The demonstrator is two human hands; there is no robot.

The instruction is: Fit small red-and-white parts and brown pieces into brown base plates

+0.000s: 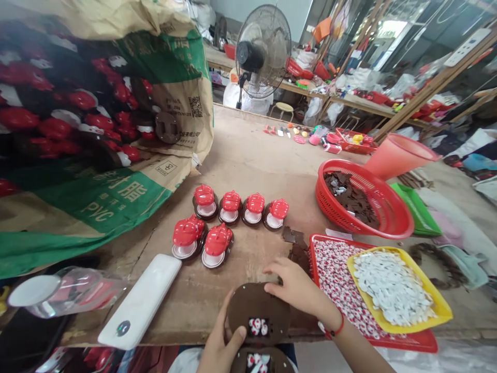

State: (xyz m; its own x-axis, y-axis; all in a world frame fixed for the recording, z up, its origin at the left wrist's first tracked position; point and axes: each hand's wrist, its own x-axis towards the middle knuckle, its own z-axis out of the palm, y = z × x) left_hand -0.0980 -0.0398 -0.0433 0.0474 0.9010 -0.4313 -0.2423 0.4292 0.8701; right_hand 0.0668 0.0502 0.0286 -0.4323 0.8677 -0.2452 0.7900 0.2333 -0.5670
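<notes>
My left hand (219, 347) grips the lower left edge of a dark brown plastic base (258, 311) at the table's near edge; small red-and-white pieces sit in its middle slot. My right hand (297, 287) rests curled on the base's upper right edge, fingers pressed to it. A second brown base (261, 362) lies just below. Several finished red-topped brown toys (231, 220) stand in two rows ahead of my hands.
A red tray (407, 342) of red-and-white pieces carries a yellow tray (442, 311) of white pieces on the right. Behind stand a red basket (396, 223) of brown parts and a big sack (97, 129) of toys at left. A white power bank (142, 300) and a bottle (66, 292) lie near left.
</notes>
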